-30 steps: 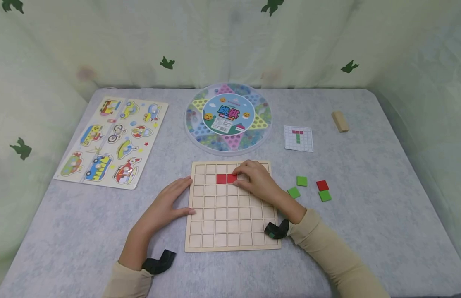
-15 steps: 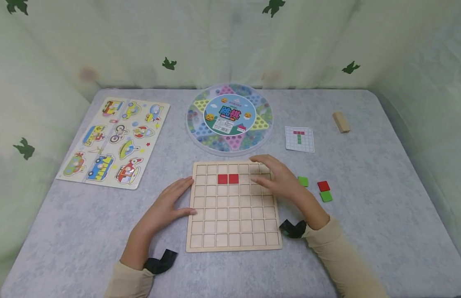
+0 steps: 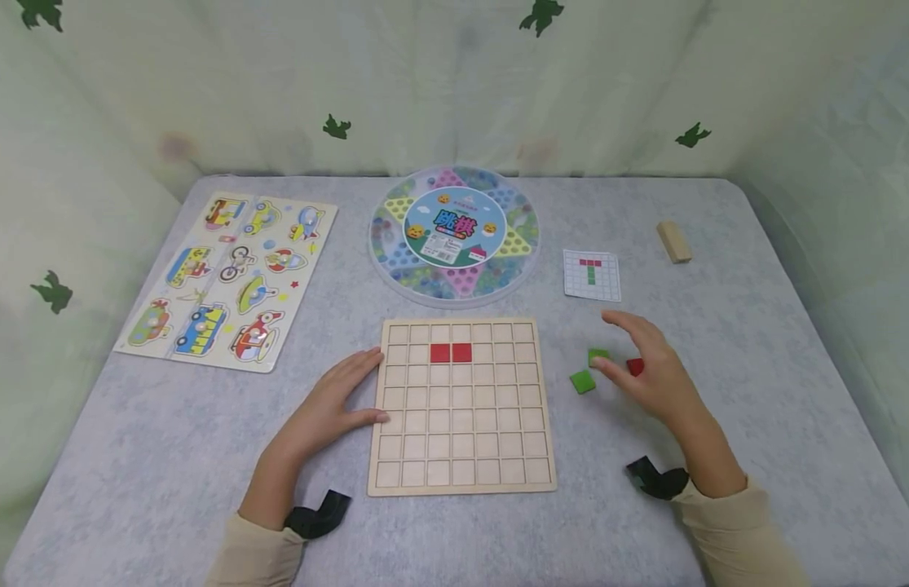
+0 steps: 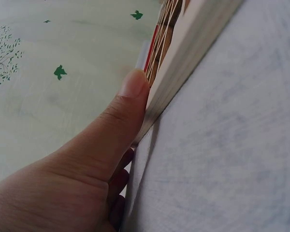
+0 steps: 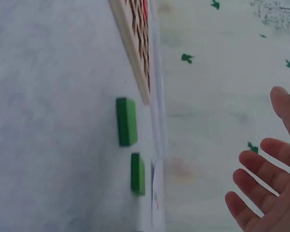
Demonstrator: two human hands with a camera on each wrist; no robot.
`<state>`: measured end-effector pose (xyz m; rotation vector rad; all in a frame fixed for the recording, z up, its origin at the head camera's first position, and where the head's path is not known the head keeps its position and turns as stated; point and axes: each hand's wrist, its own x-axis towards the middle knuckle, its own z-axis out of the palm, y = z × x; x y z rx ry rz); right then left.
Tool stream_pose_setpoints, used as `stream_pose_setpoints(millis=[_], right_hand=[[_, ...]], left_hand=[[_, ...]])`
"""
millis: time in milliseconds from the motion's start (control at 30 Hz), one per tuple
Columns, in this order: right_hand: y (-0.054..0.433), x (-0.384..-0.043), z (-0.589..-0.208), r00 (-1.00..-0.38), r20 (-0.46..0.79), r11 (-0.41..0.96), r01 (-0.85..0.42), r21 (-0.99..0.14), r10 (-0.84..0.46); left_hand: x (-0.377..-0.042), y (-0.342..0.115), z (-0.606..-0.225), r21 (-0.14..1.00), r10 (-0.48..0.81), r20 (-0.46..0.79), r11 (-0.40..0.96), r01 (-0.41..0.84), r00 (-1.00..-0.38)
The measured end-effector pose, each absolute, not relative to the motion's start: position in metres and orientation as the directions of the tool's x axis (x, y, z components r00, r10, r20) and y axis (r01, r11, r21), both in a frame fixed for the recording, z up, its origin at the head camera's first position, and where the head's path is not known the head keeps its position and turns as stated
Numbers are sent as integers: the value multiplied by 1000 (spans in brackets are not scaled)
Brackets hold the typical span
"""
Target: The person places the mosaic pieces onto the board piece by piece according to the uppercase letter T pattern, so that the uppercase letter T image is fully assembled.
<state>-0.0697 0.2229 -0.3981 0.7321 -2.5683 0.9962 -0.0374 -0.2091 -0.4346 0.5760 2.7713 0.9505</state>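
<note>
A wooden grid board [image 3: 463, 422] lies flat, with two red tiles [image 3: 450, 353] side by side in its second row from the top. My left hand [image 3: 328, 405] rests against the board's left edge, fingers and thumb extended; in the left wrist view the thumb [image 4: 133, 87] touches the side of the board. My right hand [image 3: 655, 379] hovers with spread fingers over the loose tiles right of the board and holds nothing. Two green tiles, a nearer one [image 3: 582, 381] and a farther one [image 3: 597, 356], show beside the thumb. A loose red tile [image 3: 635, 367] is partly covered by the hand; another green tile is hidden.
A small card [image 3: 592, 281] with a red-and-green T on a grid lies behind the loose tiles. Farther right is a wooden block [image 3: 674, 242]. A round Chinese checkers set [image 3: 454, 289] sits behind the board, and a vehicle puzzle [image 3: 278, 285] at the left.
My right hand has let go of the second red tile, leaving it in the grid, and has moved right to the loose tiles. The left hand has stayed at the board's edge.
</note>
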Motion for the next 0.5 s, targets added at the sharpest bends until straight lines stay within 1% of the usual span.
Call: stream_pose_setpoints(millis=[133,300,400,500], right_hand=[[242,-64,-411,-881,371,714,-460,-527,-293],[258,-58,-425,-941,266,773,-327,-543,-211],[263,-55,-432,-961,216,788,-269,-554,-176],[265,-55,-437,-968,185,788,-247,-563,-171]], left_hand=[[-37,-209,-435,621,405,-23,722,305,-914],[-37,-209,-434,623,401,-30,724,297,-916],[-37,-209,-434,621,399,-31,726,295,-916],[-37,-209,-434,618,400,-26,727,300,-916]])
